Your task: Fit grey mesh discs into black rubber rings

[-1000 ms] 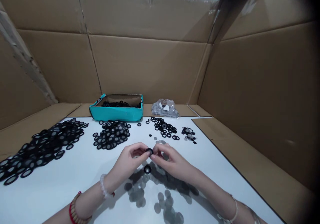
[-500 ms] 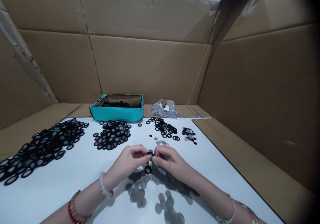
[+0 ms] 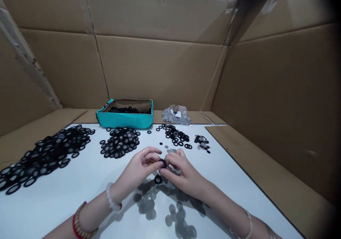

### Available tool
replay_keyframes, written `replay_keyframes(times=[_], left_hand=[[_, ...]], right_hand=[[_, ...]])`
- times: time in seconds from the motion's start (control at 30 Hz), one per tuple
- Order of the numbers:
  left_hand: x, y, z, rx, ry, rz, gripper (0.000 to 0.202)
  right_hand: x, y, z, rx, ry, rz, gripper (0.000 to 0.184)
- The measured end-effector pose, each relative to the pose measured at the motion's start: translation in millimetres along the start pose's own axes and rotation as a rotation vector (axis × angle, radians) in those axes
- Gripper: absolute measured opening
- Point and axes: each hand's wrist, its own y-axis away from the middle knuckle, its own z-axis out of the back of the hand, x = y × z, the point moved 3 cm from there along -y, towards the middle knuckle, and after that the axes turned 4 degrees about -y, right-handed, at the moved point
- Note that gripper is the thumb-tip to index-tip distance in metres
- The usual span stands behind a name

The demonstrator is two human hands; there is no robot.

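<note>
Between my two hands, above the white table, is a small black ring point(image 3: 162, 163), tilted on edge. My left hand point(image 3: 145, 164) pinches its left side with thumb and finger, the other fingers curled loosely above. From the right, the thumb and fingers of my right hand point(image 3: 181, 169) close on the ring too. Whether a disc sits inside it is hidden by the fingers. Just below lies another black ring point(image 3: 158, 179), flat on the table. Thin grey translucent discs point(image 3: 146, 207) are scattered nearer me, partly in the shadow of my hands.
Piles of black rings with grey centres lie at left point(image 3: 50, 157) and mid-left point(image 3: 119, 143). Loose black rings point(image 3: 176, 136) and a small mixed heap point(image 3: 202, 142) lie at right. Behind stand a teal box point(image 3: 125, 121) of rings and a clear plastic bag point(image 3: 176, 115). Cardboard walls point(image 3: 160, 72) surround the table.
The held ring has turned more on edge and shifted slightly right. My left fingers have lifted and spread a little; the right hand's fingers have shifted around the ring.
</note>
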Motion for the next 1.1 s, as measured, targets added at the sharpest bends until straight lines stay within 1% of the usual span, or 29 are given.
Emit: replay_keyframes(times=[0.07,0.17,0.27,0.37,0.47,0.6,0.7,0.8,0.93,1.03,1.1], left_hand=[[0.8,0.3,-1.7,0.012,-0.012,-0.023,0.023],[0.7,2.3,-4.1,-0.052,-0.064,-0.077,0.020],[-1.6,5.0,-6.4,-0.126,-0.115,-0.113,0.013],[-3.7,5.9,-7.1,-0.154,-0.118,-0.102,0.012],[-2.8,4.3,-5.9,-0.134,-0.092,-0.090,0.016],[1.0,1.3,-2.8,-0.069,-0.139,-0.091,0.012],[1.2,0.6,0.5,-0.046,-0.138,-0.034,0.013],[-2.9,1.5,2.9,-0.047,-0.126,0.016,0.018],[-9.9,4.7,1.7,-0.041,-0.109,-0.009,0.024],[-11.9,7.0,1.2,-0.078,-0.080,-0.016,0.030],[-11.9,7.5,1.4,-0.101,-0.065,-0.003,0.030]], right_hand=[[-0.3,-0.2,-1.7,0.001,-0.012,0.029,0.028],[-0.6,-0.4,-3.5,-0.018,-0.064,0.049,0.033],[-0.2,0.6,-2.1,-0.093,-0.138,0.011,0.039],[1.1,1.9,-0.2,-0.149,-0.185,-0.007,0.041],[-0.7,1.3,-1.5,-0.125,-0.171,-0.022,0.041],[-7.6,-1.7,-6.9,-0.046,-0.115,-0.048,0.037],[-13.2,-2.8,-8.6,-0.032,-0.146,-0.104,0.033],[-17.2,-2.1,-7.6,-0.040,-0.213,-0.154,0.031],[-18.7,-0.5,-4.6,-0.061,-0.277,-0.170,0.030],[-15.5,0.0,-1.9,-0.052,-0.313,-0.157,0.027],[-12.0,0.2,0.1,-0.027,-0.333,-0.146,0.023]])
